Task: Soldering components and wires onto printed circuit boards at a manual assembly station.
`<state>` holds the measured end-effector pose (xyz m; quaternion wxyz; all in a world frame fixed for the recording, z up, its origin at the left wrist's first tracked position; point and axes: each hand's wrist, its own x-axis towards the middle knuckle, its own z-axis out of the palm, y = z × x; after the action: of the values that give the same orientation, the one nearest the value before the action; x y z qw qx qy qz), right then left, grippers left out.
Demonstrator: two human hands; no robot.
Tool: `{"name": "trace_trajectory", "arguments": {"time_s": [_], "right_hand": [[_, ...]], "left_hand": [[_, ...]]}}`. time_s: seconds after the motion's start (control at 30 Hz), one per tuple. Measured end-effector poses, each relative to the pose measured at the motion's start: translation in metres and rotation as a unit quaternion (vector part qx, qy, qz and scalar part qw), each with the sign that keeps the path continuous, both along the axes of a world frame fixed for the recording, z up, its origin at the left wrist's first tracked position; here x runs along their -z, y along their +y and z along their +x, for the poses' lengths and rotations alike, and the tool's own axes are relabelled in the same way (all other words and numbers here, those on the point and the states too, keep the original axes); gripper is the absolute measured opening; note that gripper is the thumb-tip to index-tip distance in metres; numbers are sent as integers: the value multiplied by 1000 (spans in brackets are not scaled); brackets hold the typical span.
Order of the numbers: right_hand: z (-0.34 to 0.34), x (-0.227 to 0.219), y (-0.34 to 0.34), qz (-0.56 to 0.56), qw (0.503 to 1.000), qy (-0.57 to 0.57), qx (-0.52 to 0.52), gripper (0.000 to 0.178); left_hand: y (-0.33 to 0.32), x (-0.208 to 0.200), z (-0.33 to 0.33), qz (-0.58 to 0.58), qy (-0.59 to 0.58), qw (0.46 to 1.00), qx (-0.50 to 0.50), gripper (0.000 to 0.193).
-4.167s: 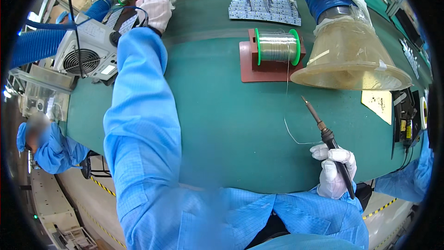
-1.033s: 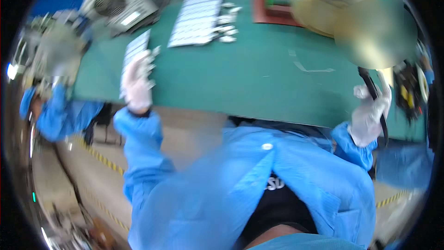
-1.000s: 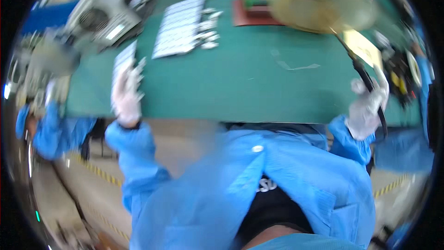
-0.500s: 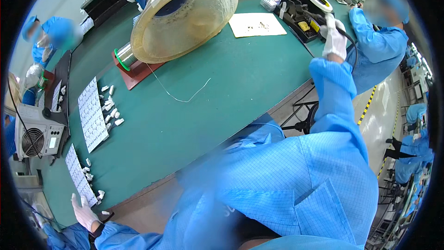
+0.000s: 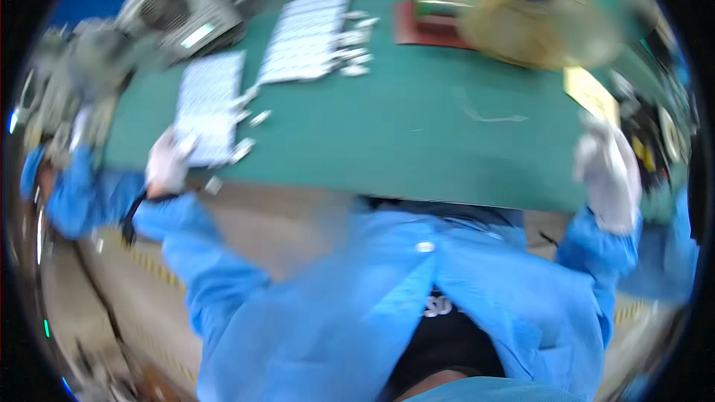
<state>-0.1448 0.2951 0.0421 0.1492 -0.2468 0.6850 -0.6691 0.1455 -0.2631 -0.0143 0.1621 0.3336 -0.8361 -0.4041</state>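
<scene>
Placement step, I judge: gloved left hand [image 5: 167, 166] grips the pale rectangular component panel [image 5: 207, 104] on the green counter [image 5: 417, 134]; gloved right hand [image 5: 607, 171], grip unclear through blur. Next needs squaring it.

Green matted tabletop [image 5: 417, 134]; two pale grey gridded circuit panels, one near [image 5: 208, 108], one farther [image 5: 309, 36]; translucent yellowish plastic dome [image 5: 544, 26]; red-brown tray [image 5: 424, 26]; white-gloved left hand [image 5: 167, 164] and right hand [image 5: 607, 171]; blue sleeves.

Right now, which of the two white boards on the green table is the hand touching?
The left hand touches the nearer white board, close to the table's front edge. The other white board lies farther back, untouched.
</scene>
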Motion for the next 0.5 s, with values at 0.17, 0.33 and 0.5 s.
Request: {"name": "trace_trajectory", "arguments": {"time_s": [0.17,0.33,0.5], "right_hand": [[32,-67,-106,258,884,170,-350,53],[30,-46,-260,-2,823,500,-270,43],[27,-18,-402,-48,880,397,-255,40]], "left_hand": [[27,4,7,41,261,964,11,46],[57,-20,28,162,312,936,-24,45],[66,-37,3,258,335,906,25,50]]}}
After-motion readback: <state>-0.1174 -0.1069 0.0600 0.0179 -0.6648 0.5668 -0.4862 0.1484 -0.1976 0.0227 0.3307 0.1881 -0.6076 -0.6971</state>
